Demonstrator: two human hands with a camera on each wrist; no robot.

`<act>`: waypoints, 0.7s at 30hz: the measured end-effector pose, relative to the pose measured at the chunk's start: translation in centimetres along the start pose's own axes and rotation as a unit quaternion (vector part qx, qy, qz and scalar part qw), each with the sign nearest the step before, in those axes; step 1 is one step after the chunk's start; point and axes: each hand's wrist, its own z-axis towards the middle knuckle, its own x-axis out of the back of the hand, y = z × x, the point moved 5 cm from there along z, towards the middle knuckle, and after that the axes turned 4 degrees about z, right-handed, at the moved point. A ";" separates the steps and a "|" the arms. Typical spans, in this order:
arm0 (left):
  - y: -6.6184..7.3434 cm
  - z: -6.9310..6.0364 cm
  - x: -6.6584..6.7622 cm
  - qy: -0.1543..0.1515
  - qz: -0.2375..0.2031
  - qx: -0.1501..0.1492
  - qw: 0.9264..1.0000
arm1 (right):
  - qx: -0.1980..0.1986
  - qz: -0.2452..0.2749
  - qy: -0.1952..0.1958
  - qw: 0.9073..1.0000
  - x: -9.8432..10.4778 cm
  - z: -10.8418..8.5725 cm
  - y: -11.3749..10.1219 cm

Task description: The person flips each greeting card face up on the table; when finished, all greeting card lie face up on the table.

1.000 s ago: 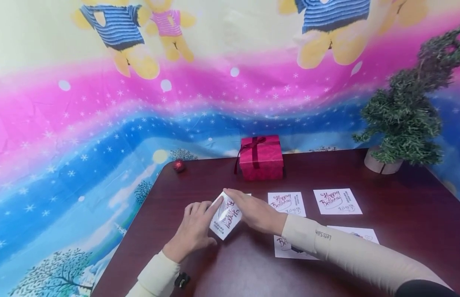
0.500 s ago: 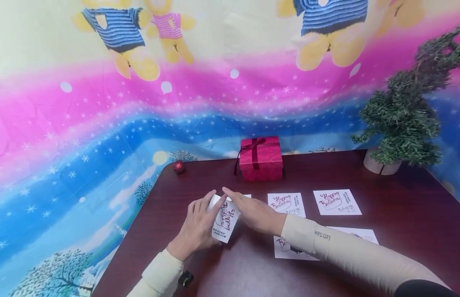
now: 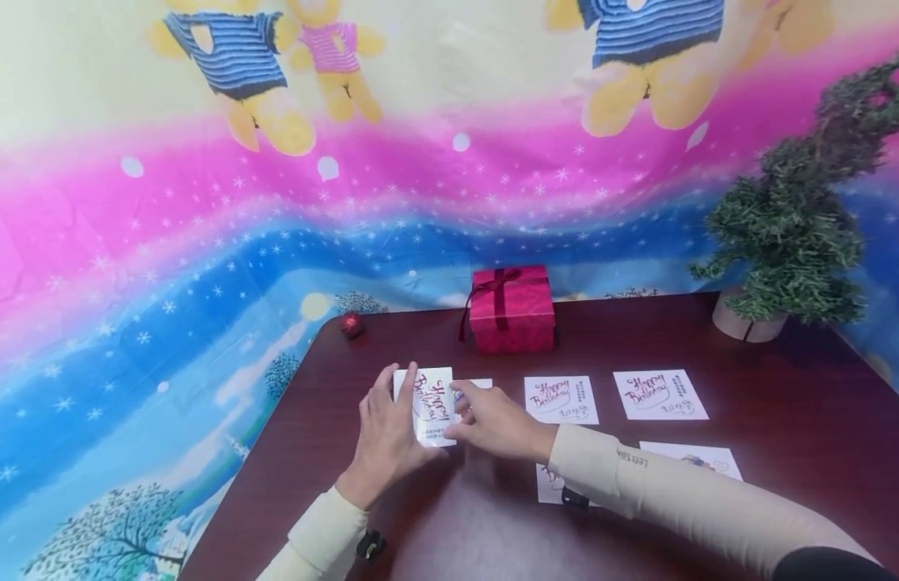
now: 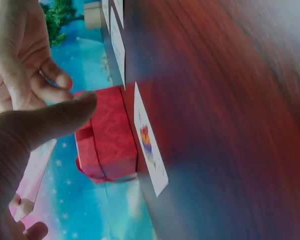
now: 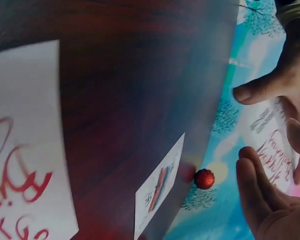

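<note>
My left hand (image 3: 387,436) holds a white "Happy Birthday" card (image 3: 435,407) above the table, with one finger across its front and the thumb stretched out free below. In the left wrist view, fingertips (image 4: 24,209) show at the edge of the card (image 4: 36,175). My right hand (image 3: 496,420) is at the card's right side, thumb and fingers loosely bent with a gap between them. In the right wrist view its fingers (image 5: 257,192) seem apart from the card (image 5: 275,147); contact is hard to tell. Another card (image 3: 478,385) lies partly hidden behind the hands.
Several cards lie on the dark table (image 3: 478,524), including a back middle card (image 3: 561,399), a back right card (image 3: 660,394) and one under the right sleeve (image 3: 549,484). A red gift box (image 3: 512,311), a red bauble (image 3: 351,324) and a small potted tree (image 3: 791,226) stand behind.
The held card has turned from tilted to nearly upright and risen slightly. My right hand's fingers have bent and moved from the card's top corner to its right edge.
</note>
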 end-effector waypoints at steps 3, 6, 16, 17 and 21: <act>0.6 0.0 -0.1 -0.021 -0.020 0.005 1.000 | -0.006 -0.010 0.005 1.000 -0.1 -0.1 -0.1; 1.0 0.0 0.0 -0.043 -0.052 0.013 0.998 | -0.026 -0.017 0.024 0.999 0.0 -0.1 0.1; 2.6 -0.2 0.6 -0.057 -0.187 -0.029 0.980 | -0.065 0.044 0.032 0.996 -0.7 -0.2 0.3; 2.7 -0.3 0.6 -0.059 -0.204 -0.031 0.977 | -0.067 0.047 0.033 0.996 -0.8 -0.3 0.3; 2.7 -0.7 0.8 -0.070 -0.263 -0.031 0.962 | -0.072 0.042 0.034 0.996 -0.8 -0.3 0.3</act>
